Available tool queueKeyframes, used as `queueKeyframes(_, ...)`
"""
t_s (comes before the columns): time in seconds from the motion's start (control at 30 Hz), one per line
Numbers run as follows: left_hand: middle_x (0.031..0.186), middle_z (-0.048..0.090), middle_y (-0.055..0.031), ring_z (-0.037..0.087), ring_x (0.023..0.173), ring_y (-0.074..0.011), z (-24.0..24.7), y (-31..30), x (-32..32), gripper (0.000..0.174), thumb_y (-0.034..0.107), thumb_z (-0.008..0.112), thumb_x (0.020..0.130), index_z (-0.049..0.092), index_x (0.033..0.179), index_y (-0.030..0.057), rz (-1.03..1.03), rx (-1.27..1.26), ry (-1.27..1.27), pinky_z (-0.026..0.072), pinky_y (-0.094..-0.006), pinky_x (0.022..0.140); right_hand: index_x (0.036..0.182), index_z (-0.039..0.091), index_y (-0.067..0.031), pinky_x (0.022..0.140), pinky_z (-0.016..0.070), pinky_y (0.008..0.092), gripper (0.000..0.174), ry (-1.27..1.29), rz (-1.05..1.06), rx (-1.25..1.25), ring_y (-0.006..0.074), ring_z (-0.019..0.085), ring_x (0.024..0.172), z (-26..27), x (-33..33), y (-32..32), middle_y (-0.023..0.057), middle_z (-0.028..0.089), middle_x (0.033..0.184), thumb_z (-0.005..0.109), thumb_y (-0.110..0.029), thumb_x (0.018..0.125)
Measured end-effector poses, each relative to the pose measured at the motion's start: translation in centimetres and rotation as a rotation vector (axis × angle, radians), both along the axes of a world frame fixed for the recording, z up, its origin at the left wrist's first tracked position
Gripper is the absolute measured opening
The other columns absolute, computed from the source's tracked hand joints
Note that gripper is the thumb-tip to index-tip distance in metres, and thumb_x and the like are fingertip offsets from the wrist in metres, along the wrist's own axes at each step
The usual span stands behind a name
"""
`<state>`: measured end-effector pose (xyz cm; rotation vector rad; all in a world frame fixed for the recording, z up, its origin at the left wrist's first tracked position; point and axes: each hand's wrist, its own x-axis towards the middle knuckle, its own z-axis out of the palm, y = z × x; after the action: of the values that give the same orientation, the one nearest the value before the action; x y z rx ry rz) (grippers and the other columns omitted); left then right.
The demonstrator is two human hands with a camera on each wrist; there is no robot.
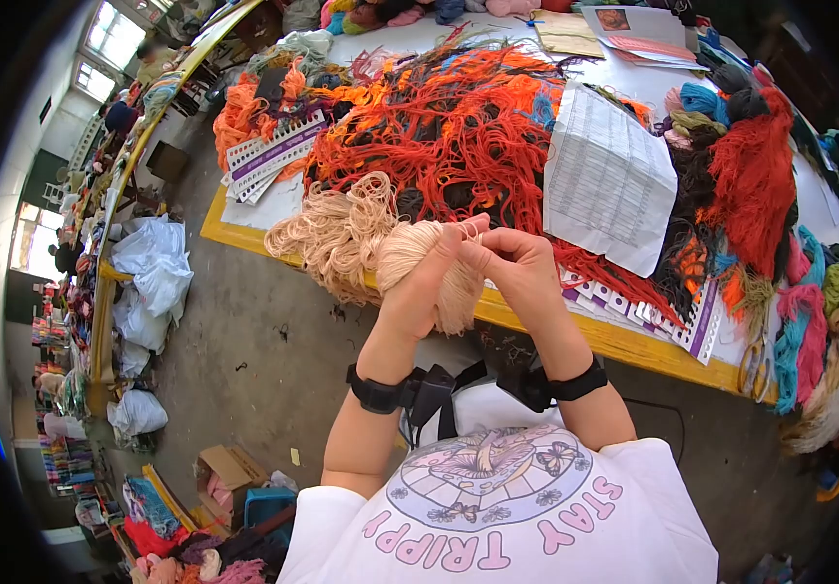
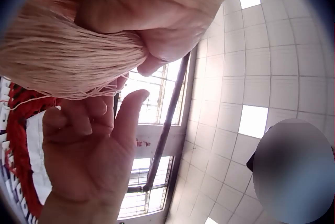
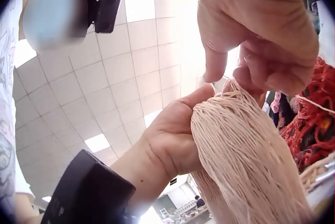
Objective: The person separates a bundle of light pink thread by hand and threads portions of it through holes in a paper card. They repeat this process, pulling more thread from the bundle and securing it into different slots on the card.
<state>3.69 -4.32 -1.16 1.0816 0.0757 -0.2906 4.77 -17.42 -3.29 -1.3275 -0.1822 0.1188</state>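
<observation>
My left hand [image 1: 419,289] grips a skein of pale beige yarn [image 3: 246,145] near its looped top end, thumb along one side, and the strands hang down below. Close over that end, my right hand [image 1: 525,270] has its fingers curled at the top loops, as the right wrist view shows. A loose strand [image 3: 316,104] of the same yarn runs out from beside the right fingers. Beside the skein, a looped heap of beige yarn [image 1: 332,229] lies at the table's front edge, partly hanging over it.
Tangled red and orange yarn [image 1: 458,127] covers much of the table [image 1: 230,229]. A printed paper sheet [image 1: 609,175] lies on it, with shade cards [image 1: 273,156] to the left. Scissors [image 1: 756,365] hang at the right edge near coloured skeins [image 1: 804,331]. White bags [image 1: 152,268] stand on the floor.
</observation>
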Motion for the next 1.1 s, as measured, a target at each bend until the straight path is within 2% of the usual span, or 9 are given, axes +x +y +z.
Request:
queueKeyframes(0.1,0.108,0.057,-0.0097,0.055,0.096,-0.0156,-0.8,-0.2,0.1,0.042,0.035,0.046,0.091,0.054,0.112,-0.0008,0.049,0.063,-0.106,0.0456,-0.0285,0.081,0.078,0.064,-0.0027,0.052,0.0363,0.0181,0.014,0.056,-0.062,0.124,0.0015,0.048,0.064,0.2,0.0,0.1,-0.0041,0.058,0.073,0.065,-0.017,0.079)
queueKeyframes(0.13,0.108,0.057,-0.0098,0.055,0.095,-0.0156,-0.6,0.0,0.1,0.042,0.035,0.045,0.091,0.053,0.112,-0.0007,0.015,0.003,-0.072,0.0458,-0.0285,0.08,0.078,0.064,-0.0034,0.051,0.0356,0.0179,0.013,0.09,-0.083,0.169,0.0012,0.047,0.063,0.4,0.1,0.1,-0.0044,0.058,0.073,0.065,-0.017,0.079)
queueKeyframes(0.23,0.107,0.057,-0.0099,0.056,0.093,-0.0158,0.1,0.8,0.2,0.044,0.037,0.045,0.091,0.053,0.113,-0.0005,-0.08,-0.133,-0.009,0.0465,-0.0289,0.079,0.077,0.063,-0.0042,0.052,0.0353,0.0172,0.012,0.37,0.077,0.515,0.001,0.046,0.063,0.7,0.3,-0.6,-0.0049,0.057,0.072,0.065,-0.016,0.079)
queueKeyframes(0.33,0.106,0.057,-0.0097,0.056,0.093,-0.0157,0.1,1.2,0.2,0.045,0.038,0.045,0.091,0.053,0.113,-0.0006,-0.122,-0.141,-0.006,0.0467,-0.0293,0.079,0.079,0.064,-0.0038,0.053,0.0365,0.0171,0.012,0.317,0.086,0.249,0.001,0.048,0.066,0.5,0.2,-0.6,-0.0045,0.058,0.075,0.064,-0.015,0.079)
queueKeyframes(0.43,0.106,0.057,-0.0094,0.056,0.094,-0.0156,0.6,1.0,0.1,0.045,0.037,0.045,0.091,0.053,0.112,-0.0013,-0.104,-0.099,0.024,0.0466,-0.0296,0.081,0.08,0.065,-0.0047,0.053,0.0362,0.0164,0.012,0.038,0.087,0.08,0.0003,0.048,0.066,-0.4,0.0,-0.1,-0.0044,0.06,0.077,0.064,-0.017,0.08)
queueKeyframes(0.53,0.107,0.057,-0.0094,0.056,0.094,-0.0151,0.8,1.0,0.0,0.042,0.034,0.047,0.09,0.053,0.112,-0.0022,-0.11,-0.11,0.024,0.0465,-0.0291,0.081,0.081,0.066,-0.0057,0.052,0.0355,0.0162,0.012,0.049,0.071,0.125,-0.0004,0.048,0.065,0.9,-0.3,-0.4,-0.0041,0.061,0.078,0.063,-0.018,0.081)
queueKeyframes(0.73,0.102,0.059,-0.0085,0.057,0.091,-0.0137,1.2,1.1,0.0,0.035,0.027,0.053,0.088,0.056,0.108,-0.0023,-0.067,-0.055,0.034,0.0475,-0.0279,0.077,0.081,0.065,-0.0062,0.05,0.0349,0.0155,0.015,0.166,0.101,0.168,-0.0005,0.047,0.061,0.1,0.0,-1.1,-0.0043,0.061,0.073,0.064,-0.021,0.081)
queueKeyframes(0.93,0.096,0.061,-0.0075,0.059,0.087,-0.0134,0.5,1.3,0.0,0.029,0.023,0.056,0.087,0.059,0.103,-0.0003,-0.011,-0.076,-0.003,0.0486,-0.0276,0.074,0.08,0.065,-0.0067,0.05,0.0349,0.0161,0.017,0.271,0.113,0.333,0.0006,0.044,0.056,-0.8,0.1,-1.1,-0.0059,0.057,0.066,0.065,-0.024,0.081)
queueKeyframes(1.1,0.096,0.062,-0.0075,0.059,0.086,-0.014,0.5,1.1,0.1,0.026,0.023,0.057,0.086,0.06,0.099,0.0004,0.013,-0.087,0.023,0.0489,-0.0288,0.075,0.076,0.064,-0.0053,0.051,0.0371,0.0168,0.02,0.178,0.076,0.195,0.0024,0.048,0.058,0.0,0.0,-1.0,-0.0045,0.058,0.068,0.065,-0.025,0.081)
